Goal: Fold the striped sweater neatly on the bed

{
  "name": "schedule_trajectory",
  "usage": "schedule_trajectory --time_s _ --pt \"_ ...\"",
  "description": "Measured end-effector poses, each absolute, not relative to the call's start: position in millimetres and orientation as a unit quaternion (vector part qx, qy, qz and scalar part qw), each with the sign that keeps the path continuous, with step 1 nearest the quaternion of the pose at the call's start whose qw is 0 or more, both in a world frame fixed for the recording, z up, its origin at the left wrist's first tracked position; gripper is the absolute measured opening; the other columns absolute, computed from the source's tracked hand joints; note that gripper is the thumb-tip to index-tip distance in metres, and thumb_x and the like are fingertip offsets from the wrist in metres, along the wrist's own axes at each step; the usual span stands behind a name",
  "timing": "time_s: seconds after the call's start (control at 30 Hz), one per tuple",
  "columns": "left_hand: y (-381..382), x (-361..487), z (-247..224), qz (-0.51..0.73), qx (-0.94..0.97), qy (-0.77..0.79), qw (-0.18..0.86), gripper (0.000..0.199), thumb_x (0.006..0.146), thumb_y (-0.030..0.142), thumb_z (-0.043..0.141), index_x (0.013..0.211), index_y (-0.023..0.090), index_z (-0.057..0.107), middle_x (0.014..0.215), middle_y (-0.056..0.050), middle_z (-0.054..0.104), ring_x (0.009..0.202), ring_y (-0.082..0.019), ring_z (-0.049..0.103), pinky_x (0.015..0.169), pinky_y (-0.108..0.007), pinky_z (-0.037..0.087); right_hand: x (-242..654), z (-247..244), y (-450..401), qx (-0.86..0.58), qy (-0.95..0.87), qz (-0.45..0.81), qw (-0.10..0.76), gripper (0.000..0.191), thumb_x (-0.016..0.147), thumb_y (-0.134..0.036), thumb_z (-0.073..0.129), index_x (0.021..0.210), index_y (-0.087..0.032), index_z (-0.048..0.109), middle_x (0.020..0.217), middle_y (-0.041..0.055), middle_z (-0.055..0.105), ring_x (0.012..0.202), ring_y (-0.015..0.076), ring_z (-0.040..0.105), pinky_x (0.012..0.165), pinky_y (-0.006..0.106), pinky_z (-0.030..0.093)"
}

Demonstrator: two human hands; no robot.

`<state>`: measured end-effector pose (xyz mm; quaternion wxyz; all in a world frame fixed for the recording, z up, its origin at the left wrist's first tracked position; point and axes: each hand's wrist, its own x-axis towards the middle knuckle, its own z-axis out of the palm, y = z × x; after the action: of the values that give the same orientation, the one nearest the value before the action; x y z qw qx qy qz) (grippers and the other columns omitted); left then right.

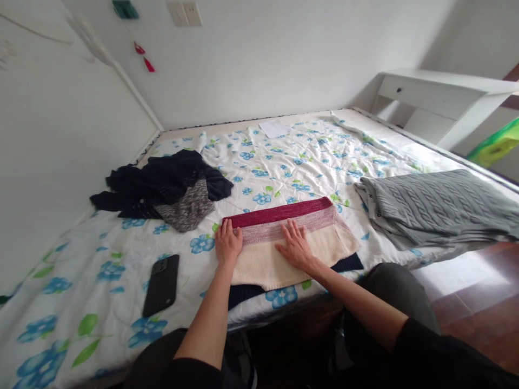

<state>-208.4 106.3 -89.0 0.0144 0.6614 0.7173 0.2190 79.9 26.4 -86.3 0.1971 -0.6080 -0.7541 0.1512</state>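
A folded knit sweater [259, 265] lies on the bed in front of me, with a dark red band along its far edge, a mottled pink band below that and cream nearest me. Dark navy ribbed parts stick out from under its near edge. My left hand [228, 243] rests on the sweater's left end, fingers stretched towards the red band. Flat on the middle, across the pink and cream, lies my right hand [295, 246] with its fingers spread. Neither hand grips anything.
Navy and grey clothing [162, 186] is heaped at the left. A black phone [161, 285] lies nearer me. On the right sits a folded grey cable-knit garment [438, 205]. White paper [273, 128] is at the back of the flowered sheet [259, 178]; a white drawer unit [430, 97] stands beyond.
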Motion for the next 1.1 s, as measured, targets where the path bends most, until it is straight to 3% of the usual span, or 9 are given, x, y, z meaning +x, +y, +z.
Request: schedule_trajectory --time_s 0.1,0.2,0.37,0.5,0.67,0.87,1.0,1.1 --pt "104.1 -209.0 -88.6 0.226 0.658 0.718 0.021 0.068 0.111 0.039 0.044 0.173 0.011 0.053 0.180 -0.018 0.052 0.168 -0.041 0.042 0.142 -0.059 0.030 26.5 -80.2 64.0 -0.571 -0.778 0.157 0.209 0.085 0.113 -0.056 0.057 0.187 -0.025 0.027 0.192 0.0184 0.022 0.179 0.0426 0.014 0.140 0.074 0.015" --pt "102.0 -210.9 -88.4 0.228 0.659 0.716 0.023 0.068 0.111 0.039 0.045 0.175 0.015 0.052 0.179 -0.016 0.054 0.168 -0.039 0.045 0.141 -0.059 0.033 -22.8 -69.0 97.8 -0.560 -0.792 0.163 0.183 0.081 0.115 -0.057 0.056 0.183 -0.017 0.037 0.190 0.0212 0.025 0.178 0.0439 0.020 0.140 0.074 0.015" --pt "102.7 -213.7 -90.7 0.225 0.656 0.720 0.027 0.065 0.112 0.039 0.044 0.173 0.016 0.055 0.179 -0.014 0.055 0.167 -0.037 0.046 0.141 -0.055 0.034 -41.4 -63.6 127.4 -0.497 -0.842 0.163 0.134 0.064 0.120 -0.052 0.046 0.173 -0.016 0.054 0.183 0.0156 0.045 0.172 0.0357 0.038 0.141 0.062 0.023" --pt "105.3 -212.8 -92.3 0.234 0.654 0.719 0.025 0.065 0.113 0.039 0.044 0.171 0.014 0.056 0.179 -0.015 0.054 0.167 -0.038 0.045 0.142 -0.055 0.031 11.2 -68.7 135.2 -0.447 -0.869 0.162 0.136 0.066 0.119 -0.058 0.051 0.175 -0.024 0.053 0.185 0.0071 0.044 0.172 0.0286 0.039 0.142 0.049 0.025" --pt "106.9 -213.0 -91.0 0.239 0.655 0.716 0.021 0.063 0.112 0.040 0.046 0.169 0.017 0.059 0.177 -0.014 0.056 0.165 -0.038 0.047 0.142 -0.056 0.032 122.5 -72.8 142.3 -0.511 -0.839 0.165 0.088 0.073 0.118 -0.070 0.041 0.182 -0.034 0.042 0.189 0.0046 0.035 0.177 0.0327 0.029 0.144 0.057 0.021" --pt "107.0 -213.6 -89.0 0.234 0.655 0.718 0.018 0.063 0.112 0.040 0.045 0.169 0.017 0.059 0.177 -0.014 0.056 0.165 -0.038 0.048 0.141 -0.055 0.033 269.0 -86.3 141.4 -0.631 -0.756 0.173 0.038 0.073 0.120 -0.063 0.041 0.184 -0.029 0.038 0.191 0.0091 0.030 0.179 0.0342 0.022 0.143 0.062 0.019" --pt "107.7 -213.6 -88.1 0.229 0.658 0.718 0.017 0.063 0.112 0.039 0.045 0.169 0.017 0.058 0.177 -0.014 0.056 0.164 -0.038 0.048 0.141 -0.055 0.034 321.9 -99.6 133.6 -0.679 -0.707 0.188 0.059 0.071 0.120 -0.057 0.045 0.185 -0.029 0.037 0.190 0.0112 0.031 0.176 0.0374 0.029 0.140 0.065 0.027" --pt "108.3 -213.2 -87.9 0.224 0.658 0.719 0.019 0.064 0.112 0.039 0.044 0.169 0.014 0.058 0.177 -0.016 0.055 0.165 -0.038 0.047 0.142 -0.054 0.033 329.3 -102.5 137.7 -0.680 -0.699 0.190 0.117 0.066 0.119 -0.051 0.051 0.180 -0.026 0.048 0.182 0.0136 0.048 0.168 0.0350 0.046 0.138 0.054 0.034"
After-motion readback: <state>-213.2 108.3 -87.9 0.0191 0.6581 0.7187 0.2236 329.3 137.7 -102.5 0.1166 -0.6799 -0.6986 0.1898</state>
